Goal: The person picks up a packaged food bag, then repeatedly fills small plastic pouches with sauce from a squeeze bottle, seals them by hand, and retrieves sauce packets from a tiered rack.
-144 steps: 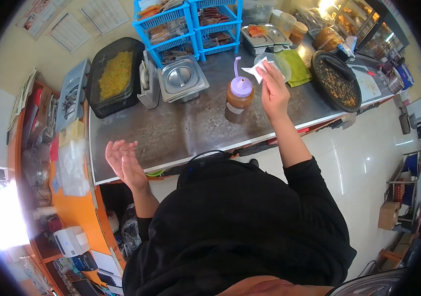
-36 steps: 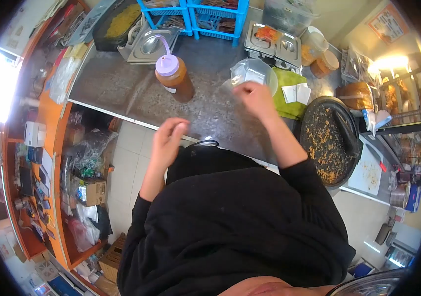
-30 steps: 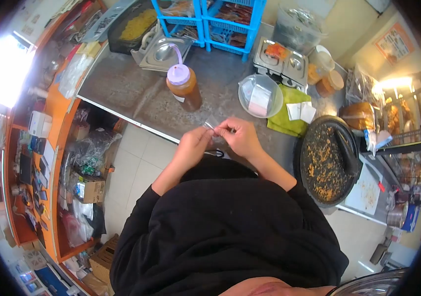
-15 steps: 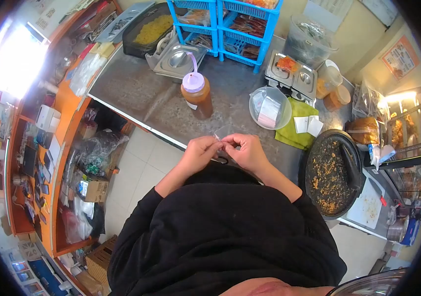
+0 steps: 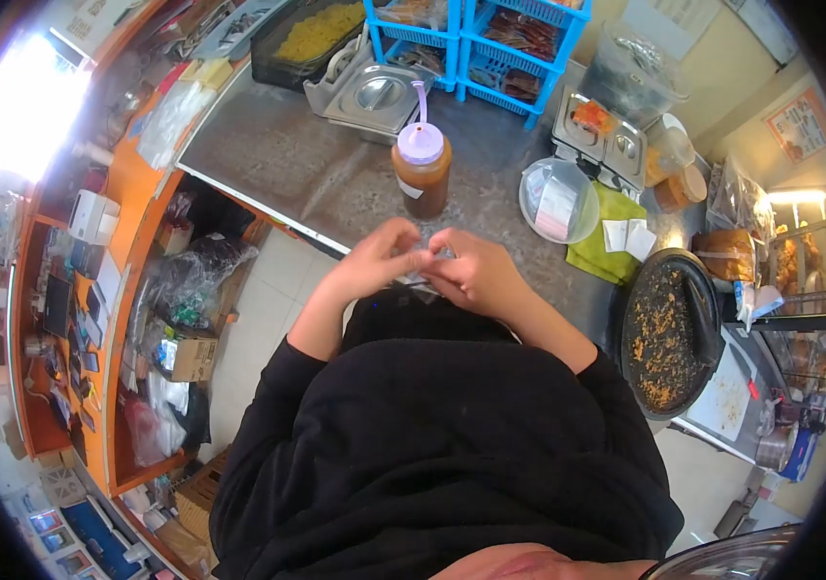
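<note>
Left hand [image 5: 374, 261] and right hand [image 5: 479, 274] close together over near edge of bench [image 5: 268, 145], fingers curled, tips about meeting (can't tell what's pinched between, mostly hidden). Brown-filled bottle [image 5: 424, 179] stands upright on bench just beyond fingertips, about straight ahead of where hands meet. Long axis vertical, lilac cap [image 5: 421, 142] up. Left hand looks slightly nearer to it. Clear bowl [image 5: 585, 208] lies off to right, nearer right hand.
</note>
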`<state>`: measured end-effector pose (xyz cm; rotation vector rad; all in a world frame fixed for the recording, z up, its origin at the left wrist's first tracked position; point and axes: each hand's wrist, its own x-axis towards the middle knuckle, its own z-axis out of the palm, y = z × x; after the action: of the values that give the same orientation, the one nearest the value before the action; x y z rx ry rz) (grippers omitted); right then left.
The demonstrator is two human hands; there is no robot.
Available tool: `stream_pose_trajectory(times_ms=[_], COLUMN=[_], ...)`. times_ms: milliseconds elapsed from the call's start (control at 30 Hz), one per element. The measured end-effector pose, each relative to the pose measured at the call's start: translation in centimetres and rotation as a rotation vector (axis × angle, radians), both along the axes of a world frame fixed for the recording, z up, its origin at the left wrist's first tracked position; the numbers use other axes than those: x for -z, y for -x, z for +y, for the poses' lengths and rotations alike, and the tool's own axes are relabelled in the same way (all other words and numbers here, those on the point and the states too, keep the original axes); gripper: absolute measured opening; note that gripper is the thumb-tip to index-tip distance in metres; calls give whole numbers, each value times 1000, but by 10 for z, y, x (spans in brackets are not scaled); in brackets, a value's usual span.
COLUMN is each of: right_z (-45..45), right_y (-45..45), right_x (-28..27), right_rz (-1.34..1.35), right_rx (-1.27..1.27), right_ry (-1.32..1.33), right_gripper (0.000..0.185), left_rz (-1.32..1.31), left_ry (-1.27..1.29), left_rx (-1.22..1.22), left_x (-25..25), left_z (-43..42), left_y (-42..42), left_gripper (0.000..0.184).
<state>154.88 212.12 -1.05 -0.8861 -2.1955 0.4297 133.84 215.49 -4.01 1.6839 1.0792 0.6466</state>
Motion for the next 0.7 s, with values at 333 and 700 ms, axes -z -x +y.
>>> stream_pose_trajectory(times_ms=[333,700], right_z=[68,135], right_y=[24,-10], right_x=[64,114], right_rz=[541,187], right_rx=[419,147], right_ry=[208,791], right_gripper=[62,121], left_rz=[-338,-597], left_ry=[416,472], left_rx=[73,-80], left_x=[-14,-9], left_z=[15,26], left_y=[39,96], left_gripper=[33,34])
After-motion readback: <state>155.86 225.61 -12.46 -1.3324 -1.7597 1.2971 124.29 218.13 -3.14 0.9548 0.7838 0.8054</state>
